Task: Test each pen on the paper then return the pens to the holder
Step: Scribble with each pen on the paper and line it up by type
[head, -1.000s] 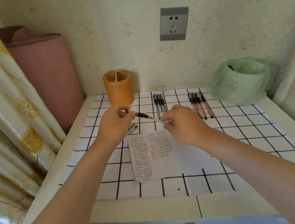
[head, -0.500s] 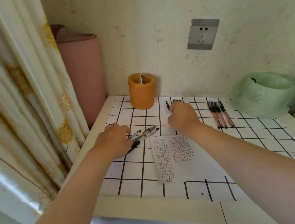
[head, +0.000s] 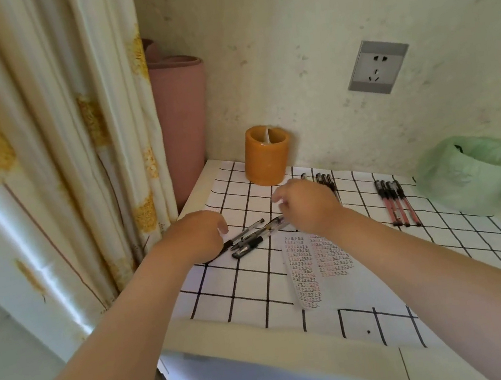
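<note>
Presently, at least three loose pens [head: 251,238] with clear barrels and black caps lie crossed in a cluster on the desk [head: 248,341], just left of the one sheet of paper [head: 320,263], which is covered in written marks. The cluster sits between the two hands. The left hand [head: 199,235] is palm down over its near ends and the right hand [head: 307,206] over its far ends. Both have the fingers curled downward, and whether either grips a pen cannot be told. Behind the right hand, four black pens [head: 326,180] show, partly hidden. Four red pens [head: 398,206] lie side by side well to the right. One orange holder [head: 265,158] stands at the back near the wall, and one green bag [head: 472,174] sits at the far right.
</note>
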